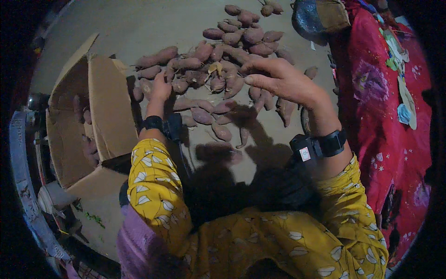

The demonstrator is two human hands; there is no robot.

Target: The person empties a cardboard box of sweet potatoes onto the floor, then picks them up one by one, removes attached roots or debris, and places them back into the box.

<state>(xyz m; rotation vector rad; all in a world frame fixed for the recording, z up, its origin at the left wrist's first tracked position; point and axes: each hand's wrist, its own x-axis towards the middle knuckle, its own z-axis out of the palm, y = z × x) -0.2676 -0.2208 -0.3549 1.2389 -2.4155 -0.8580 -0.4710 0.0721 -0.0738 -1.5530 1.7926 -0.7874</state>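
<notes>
A heap of reddish-purple sweet potatoes (pixel 217 52) lies on the floor (pixel 167 28) before me. At the heap's left edge, the fingers of my left hand (pixel 161 87) reach against a small sweet potato (pixel 169 70); whether they grip it is unclear. My right hand (pixel 278 76) is over the heap's right side, thumb apart from the fingers, with nothing seen between them. Its fingertips are close to a curved sweet potato (pixel 234 85). Nearer to me, several loose ones, including a small tailed sweet potato (pixel 221 133), lie partly in shadow.
To my left stands an open cardboard box (pixel 113 104) with several sweet potatoes (pixel 87 111) inside. Red floral cloth (pixel 376 139) runs along the right side. A dark, shiny bundle (pixel 308 17) sits at the upper right. A grey cylindrical object (pixel 52 198) is at the lower left.
</notes>
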